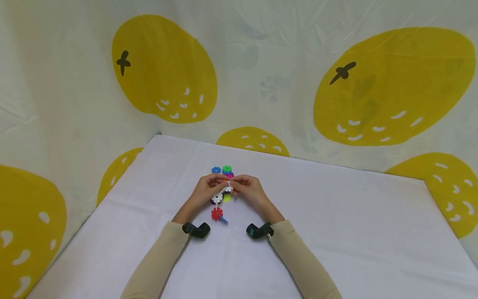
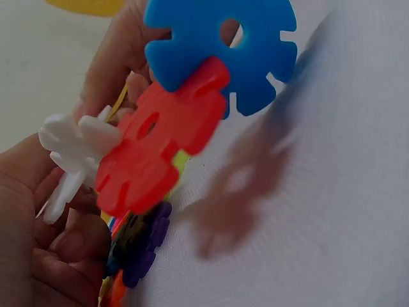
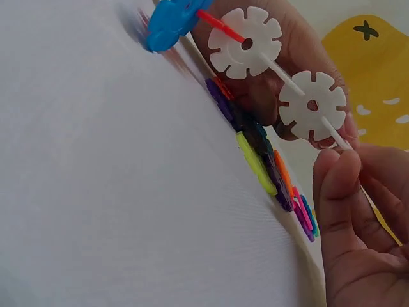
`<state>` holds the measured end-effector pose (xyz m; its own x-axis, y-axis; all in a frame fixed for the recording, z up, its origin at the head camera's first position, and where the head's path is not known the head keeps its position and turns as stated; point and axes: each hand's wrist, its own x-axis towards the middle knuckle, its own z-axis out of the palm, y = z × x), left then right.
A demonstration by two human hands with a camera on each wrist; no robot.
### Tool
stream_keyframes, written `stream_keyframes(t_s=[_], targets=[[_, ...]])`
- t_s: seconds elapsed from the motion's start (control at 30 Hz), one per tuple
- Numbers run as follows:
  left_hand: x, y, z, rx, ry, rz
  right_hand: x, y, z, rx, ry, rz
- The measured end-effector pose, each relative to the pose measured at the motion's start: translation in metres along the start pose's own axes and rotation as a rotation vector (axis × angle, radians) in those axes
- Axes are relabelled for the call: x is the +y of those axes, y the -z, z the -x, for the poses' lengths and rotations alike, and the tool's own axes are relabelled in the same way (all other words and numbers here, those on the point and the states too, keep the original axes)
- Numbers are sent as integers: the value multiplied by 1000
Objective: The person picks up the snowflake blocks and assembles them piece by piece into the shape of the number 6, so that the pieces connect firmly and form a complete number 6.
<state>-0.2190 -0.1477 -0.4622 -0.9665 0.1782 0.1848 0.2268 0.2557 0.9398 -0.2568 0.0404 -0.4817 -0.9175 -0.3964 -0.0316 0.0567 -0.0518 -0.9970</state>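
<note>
A chain of notched plastic snowflake discs hangs between both hands over the table. Its lower end is a blue disc point(image 2: 255, 57) slotted into a red disc point(image 2: 144, 150). Above them come white discs point(image 3: 313, 105), some face-on and some edge-on. My left hand point(image 1: 204, 190) holds the chain from the left, its fingers bent behind the white discs. With thumb and fingertips my right hand point(image 1: 252, 192) pinches the upper end, at an edge-on white disc. A thin yellow edge point(image 3: 381, 220) shows beside the right fingers. The fingers hide part of the joint.
Loose snowflake discs lie on the white-covered table point(image 1: 336, 232) under and beyond the hands, among them a green disc point(image 1: 227, 169), a blue disc point(image 1: 216, 170) and a yellow-green disc point(image 3: 255, 163). A curtain printed with yellow fruit point(image 1: 164, 70) stands behind the table.
</note>
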Motion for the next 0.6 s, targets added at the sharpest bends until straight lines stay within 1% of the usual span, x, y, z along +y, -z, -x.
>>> stream_keyframes(t_s=[0.07,0.13,0.17,0.2,0.3,0.37,0.43,0.6], targets=[[6,1,2,10,1,11,0,0,0,10,5,-2],[6,2,3,23,22,32,1,0,0,26,7,13],[6,3,3,29,30,47,2,0,0,36,7,37],[6,3,3,33,38,60,2,0,0,43,10,74],[5,4,3,40,52,82,6,2,0,40,46,241],[5,4,2,38,58,83,8,3,0,30,78,354],[5,5,3,35,62,78,10,3,0,14,118,440],[8,5,2,17,88,64,10,0,0,-1,180,568]])
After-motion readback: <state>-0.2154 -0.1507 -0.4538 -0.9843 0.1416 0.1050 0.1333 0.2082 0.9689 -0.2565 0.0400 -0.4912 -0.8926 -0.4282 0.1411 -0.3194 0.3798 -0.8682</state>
